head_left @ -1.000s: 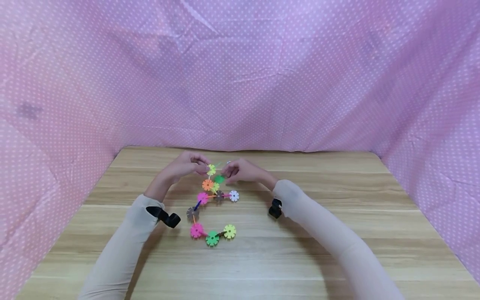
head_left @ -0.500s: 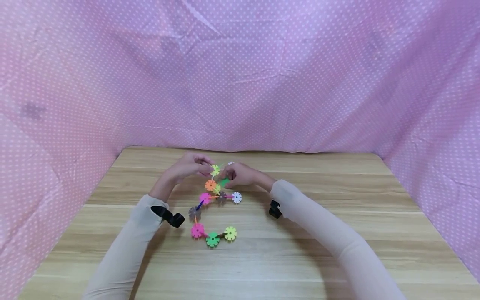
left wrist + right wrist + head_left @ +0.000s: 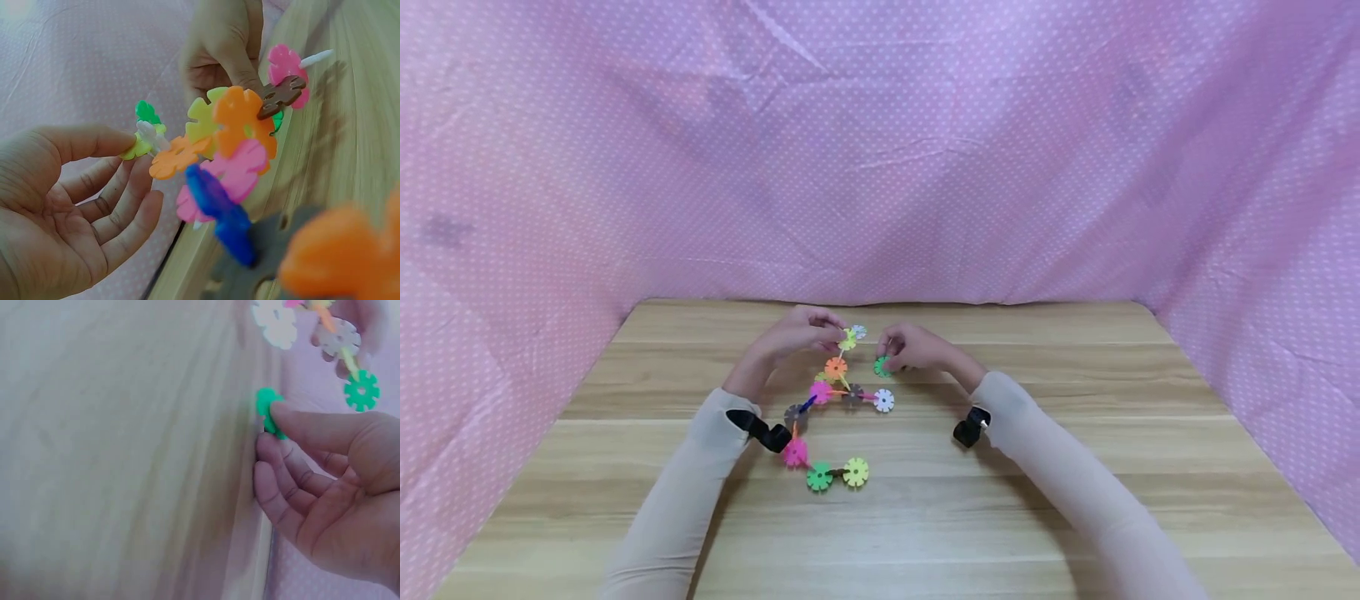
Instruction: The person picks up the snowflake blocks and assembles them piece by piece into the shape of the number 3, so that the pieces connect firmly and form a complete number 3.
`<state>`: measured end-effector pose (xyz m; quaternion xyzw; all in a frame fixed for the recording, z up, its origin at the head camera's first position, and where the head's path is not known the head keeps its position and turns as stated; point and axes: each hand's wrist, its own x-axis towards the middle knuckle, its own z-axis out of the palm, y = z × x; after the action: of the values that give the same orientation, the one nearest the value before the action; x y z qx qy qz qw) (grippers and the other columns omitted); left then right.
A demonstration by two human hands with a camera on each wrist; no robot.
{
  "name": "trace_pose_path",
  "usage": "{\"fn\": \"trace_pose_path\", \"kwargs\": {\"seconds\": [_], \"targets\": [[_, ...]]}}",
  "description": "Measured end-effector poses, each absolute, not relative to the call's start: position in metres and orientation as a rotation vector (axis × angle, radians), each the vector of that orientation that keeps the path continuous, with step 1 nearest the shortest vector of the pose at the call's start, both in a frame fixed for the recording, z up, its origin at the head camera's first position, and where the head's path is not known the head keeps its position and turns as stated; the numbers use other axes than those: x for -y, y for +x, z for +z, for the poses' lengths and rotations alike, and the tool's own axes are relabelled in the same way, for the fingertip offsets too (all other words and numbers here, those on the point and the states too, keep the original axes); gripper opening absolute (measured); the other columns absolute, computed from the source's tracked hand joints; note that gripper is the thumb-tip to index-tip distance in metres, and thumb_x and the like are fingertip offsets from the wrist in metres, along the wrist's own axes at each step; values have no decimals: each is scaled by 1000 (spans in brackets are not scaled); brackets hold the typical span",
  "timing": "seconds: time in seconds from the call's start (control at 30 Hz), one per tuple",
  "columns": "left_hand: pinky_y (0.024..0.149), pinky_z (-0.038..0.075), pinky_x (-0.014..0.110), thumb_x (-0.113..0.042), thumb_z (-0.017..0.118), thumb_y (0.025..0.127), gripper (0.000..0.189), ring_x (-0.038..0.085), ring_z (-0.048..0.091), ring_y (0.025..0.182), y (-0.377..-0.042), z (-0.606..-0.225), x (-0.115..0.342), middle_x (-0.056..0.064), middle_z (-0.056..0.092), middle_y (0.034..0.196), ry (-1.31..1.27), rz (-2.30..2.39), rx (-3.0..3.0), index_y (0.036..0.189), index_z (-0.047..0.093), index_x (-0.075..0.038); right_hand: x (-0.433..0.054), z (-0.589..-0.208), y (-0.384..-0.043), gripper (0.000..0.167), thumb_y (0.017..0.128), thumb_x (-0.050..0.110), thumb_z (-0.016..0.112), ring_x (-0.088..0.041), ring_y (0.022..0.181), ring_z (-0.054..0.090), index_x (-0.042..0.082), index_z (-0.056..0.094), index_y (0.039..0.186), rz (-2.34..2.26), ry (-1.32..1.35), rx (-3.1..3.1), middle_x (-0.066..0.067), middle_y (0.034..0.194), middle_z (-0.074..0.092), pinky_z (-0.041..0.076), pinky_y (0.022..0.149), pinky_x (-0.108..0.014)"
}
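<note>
My left hand (image 3: 797,335) pinches a yellow-green snowflake disc (image 3: 847,340) between thumb and fingertips, near the far end of a chain of slotted plastic discs. Below that disc, the chain runs through an orange disc (image 3: 836,367), a pink one (image 3: 820,392) and a grey one (image 3: 795,416), then curves to a green disc (image 3: 819,476) and a yellow disc (image 3: 855,472). A separate green snowflake disc (image 3: 269,411) is pinched by my right hand (image 3: 917,348), to the right of the chain. In the left wrist view, a blue disc (image 3: 219,212) slots across the chain.
A side branch ends in a white disc (image 3: 883,401), pointing toward the right hand. Both wrists carry black camera mounts (image 3: 972,428). The wooden table (image 3: 1000,517) meets a pink dotted cloth (image 3: 895,167) at its far edge.
My right hand has drawn away to the right with the green disc, opening a gap from the chain. My left hand and the chain's upper part have shifted right.
</note>
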<state>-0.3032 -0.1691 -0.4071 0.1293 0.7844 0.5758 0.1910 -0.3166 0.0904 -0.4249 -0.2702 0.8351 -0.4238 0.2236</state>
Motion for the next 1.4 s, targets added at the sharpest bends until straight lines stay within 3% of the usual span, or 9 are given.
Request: {"fn": "trace_pose_path", "kwargs": {"seconds": [0.23,0.37,0.67,0.93,1.2,1.4], "targets": [[87,62,36,-12,67,96,31,17,70,83,-309,-410,155,4,72,94,349,1626,-2181,122,64,5,-110,-423,-315,24,90,1,71,-16,74,62,-4,65,113,-1357,-585,-2289,-8,90,67,58,67,-28],[87,63,35,-10,66,96,30,17,71,82,-310,-410,149,4,72,93,358,1650,-2158,122,63,6,-115,-425,-315,30,92,1,70,-21,78,66,-3,65,121,-1500,-508,-2282,-11,95,69,62,71,-32],[80,62,30,-9,67,96,26,17,68,81,-310,-412,141,1,71,87,367,1645,-2170,118,66,6,-113,-426,-315,33,92,2,72,-12,78,69,-6,63,122,-1847,-343,-2185,-3,92,71,64,76,-30],[77,62,27,-7,67,96,25,19,69,82,-309,-413,141,-1,70,86,354,1680,-2175,116,66,6,-112,-425,-314,28,93,-3,69,-13,76,70,-9,61,119,-1971,-331,-2108,0,87,72,65,83,-38],[75,61,26,-6,65,97,24,17,67,78,-308,-415,142,0,70,86,364,1699,-2160,117,65,7,-109,-426,-314,29,92,-5,69,-13,75,70,-11,60,119,-2011,-333,-2056,0,86,72,65,77,-29],[75,61,25,-5,65,96,24,17,66,78,-307,-415,141,0,69,87,353,1716,-2147,117,66,8,-107,-425,-314,29,92,-5,68,-12,75,71,-12,60,120,-2006,-350,-2070,1,85,72,65,77,-31]]}}
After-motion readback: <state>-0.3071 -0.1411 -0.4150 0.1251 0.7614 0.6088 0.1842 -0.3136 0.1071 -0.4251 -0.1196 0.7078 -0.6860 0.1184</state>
